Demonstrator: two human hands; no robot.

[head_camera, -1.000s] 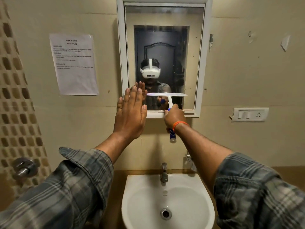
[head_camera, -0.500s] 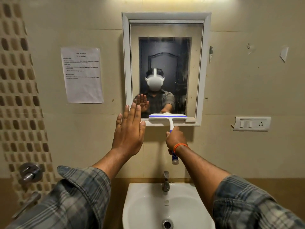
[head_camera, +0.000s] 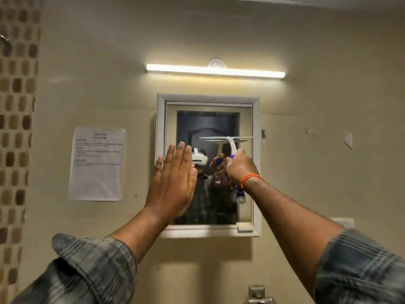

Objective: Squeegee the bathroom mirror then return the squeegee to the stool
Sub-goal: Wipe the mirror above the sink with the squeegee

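Squeegee (head_camera: 228, 144) up on the mirror (head_camera: 208, 163), blade level, handle dropping into the right hand.

Nearest me are the two checked sleeves, then the forearms reaching up and away to the wall. The right hand (head_camera: 240, 170) is curled tight round the blue handle, whose end pokes out just below the wrist with its orange band (head_camera: 251, 178). From that fist the white neck rises to the blade, which lies crosswise above the hand, over the right half of the glass, roughly a third of the way down it. The left hand (head_camera: 173, 183) is flat, fingers straight and together, holding nothing, over the mirror's left edge; whether it touches I cannot tell. I reckon the pull runs straight down towards the right fist.
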